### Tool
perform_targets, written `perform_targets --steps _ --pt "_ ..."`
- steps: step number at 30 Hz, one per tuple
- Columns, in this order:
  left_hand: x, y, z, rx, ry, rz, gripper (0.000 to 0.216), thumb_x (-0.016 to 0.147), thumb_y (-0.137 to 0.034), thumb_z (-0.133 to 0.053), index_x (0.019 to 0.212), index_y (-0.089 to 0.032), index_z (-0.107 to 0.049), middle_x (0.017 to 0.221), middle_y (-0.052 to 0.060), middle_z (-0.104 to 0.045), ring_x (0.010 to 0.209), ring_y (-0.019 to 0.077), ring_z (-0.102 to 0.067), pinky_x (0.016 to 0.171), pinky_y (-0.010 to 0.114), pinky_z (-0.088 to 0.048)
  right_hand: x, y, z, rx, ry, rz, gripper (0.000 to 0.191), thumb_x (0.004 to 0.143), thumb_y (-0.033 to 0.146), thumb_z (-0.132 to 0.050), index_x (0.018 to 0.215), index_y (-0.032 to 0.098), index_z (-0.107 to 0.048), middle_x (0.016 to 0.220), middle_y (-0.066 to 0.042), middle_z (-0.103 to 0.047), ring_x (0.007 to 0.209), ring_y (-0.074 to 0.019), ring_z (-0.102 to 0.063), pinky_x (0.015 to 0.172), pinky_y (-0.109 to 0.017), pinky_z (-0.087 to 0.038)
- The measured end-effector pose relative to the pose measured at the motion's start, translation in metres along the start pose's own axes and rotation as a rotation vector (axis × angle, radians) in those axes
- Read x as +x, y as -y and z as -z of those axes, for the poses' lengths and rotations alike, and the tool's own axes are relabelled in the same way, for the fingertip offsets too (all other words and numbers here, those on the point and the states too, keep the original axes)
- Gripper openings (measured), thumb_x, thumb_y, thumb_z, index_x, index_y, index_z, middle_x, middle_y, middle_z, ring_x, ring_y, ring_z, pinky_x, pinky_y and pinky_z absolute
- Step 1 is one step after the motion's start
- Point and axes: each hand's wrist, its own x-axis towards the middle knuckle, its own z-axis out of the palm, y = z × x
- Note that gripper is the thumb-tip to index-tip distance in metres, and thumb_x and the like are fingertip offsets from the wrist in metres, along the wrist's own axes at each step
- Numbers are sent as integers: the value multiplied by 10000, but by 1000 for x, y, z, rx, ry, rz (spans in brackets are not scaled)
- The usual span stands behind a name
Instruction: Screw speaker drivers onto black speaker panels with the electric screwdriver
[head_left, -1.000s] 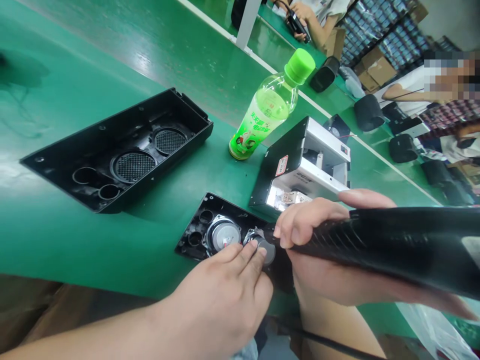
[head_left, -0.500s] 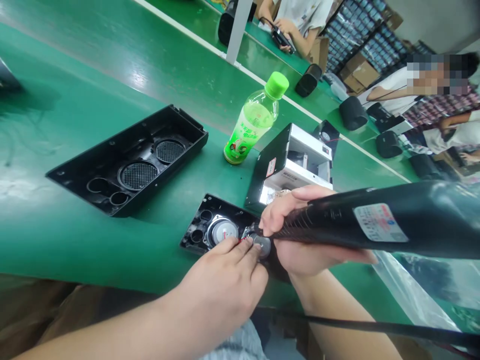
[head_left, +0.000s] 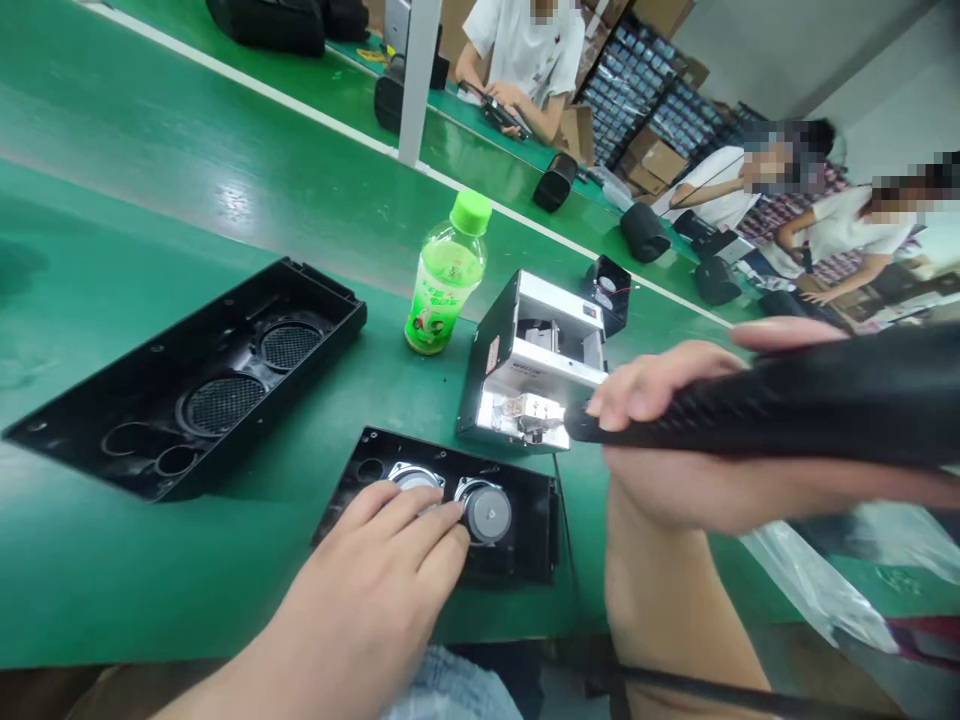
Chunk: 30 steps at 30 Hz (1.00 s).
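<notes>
My right hand is wrapped around a black electric screwdriver, its front end at the lit tray of a screw feeder. In front of me lies a small black speaker housing with two round speaker drivers. My left hand rests over it, fingers stretched out and fairly close together. They partly cover the left speaker driver, and the fingertips reach the edge of the right speaker driver. My left thumb is hidden.
A longer black speaker shell with two mesh grilles lies to the left. Behind stands a green-capped drink bottle. Another black housing sits behind the feeder. Plastic bags lie at the right. Co-workers sit across the bench.
My right hand has carried the electric screwdriver off the small housing to the feeder's tray. The right driver is now uncovered. My left hand stays on the housing; the whole view has shifted.
</notes>
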Motion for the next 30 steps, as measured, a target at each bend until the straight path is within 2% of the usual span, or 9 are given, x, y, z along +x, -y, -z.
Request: perform_targets --steps 2,4,7,11,18,24,30 --pt "1 2 0 -14 -14 2 319 1015 -21 -513 1127 -167 -774 1203 38 -861 1117 259 -756 1042 443 -429 3 -17 -10 7 15 72 702 907 942 -494 963 277 -711 522 48 -578 337 -161 -490 327 -313 -407" --pt "2 3 -2 -32 -15 6 307 1030 -36 -530 1156 -175 -773 1208 21 -861 1110 244 -755 1029 425 -436 4 -27 -16 -22 28 43 707 960 906 -450 1035 265 -739 524 47 -562 328 -158 -479 306 -310 -386" --pt "1 3 -3 -59 -20 35 314 1031 -29 -531 1176 -176 -768 1222 19 -856 1119 236 -748 1028 419 -442 3 -30 -17 -71 -10 79 869 985 926 -271 1154 235 -769 511 47 -494 308 -145 -450 280 -289 -329" --pt "0 3 -2 -88 -16 46 319 1026 -15 -519 1149 -173 -769 1196 25 -855 1102 227 -749 989 414 -454 4 -28 -15 -142 -63 103 998 959 936 -111 1180 242 -792 528 39 -467 331 -138 -457 298 -279 -351" --pt "9 3 4 -80 5 29 287 1041 -48 -531 1079 -170 -788 1127 10 -853 1028 218 -743 911 409 -469 3 -30 -14 -86 -122 27 929 939 975 -229 1165 246 -759 500 49 -497 324 -150 -446 295 -297 -320" --pt "9 3 4 -69 1 14 277 1050 -68 -531 1083 -162 -789 1127 28 -853 1023 232 -745 894 418 -480 4 -37 -18 -30 -10 17 810 941 969 -299 1059 270 -692 523 56 -521 352 -158 -470 334 -310 -348" --pt "4 3 3 -72 -21 33 284 1068 -75 -522 1074 -163 -791 1099 36 -844 1024 232 -741 894 416 -490 5 -37 -13 -62 -50 33 878 936 965 -341 1297 244 -689 551 65 -563 374 -154 -498 361 -305 -371"
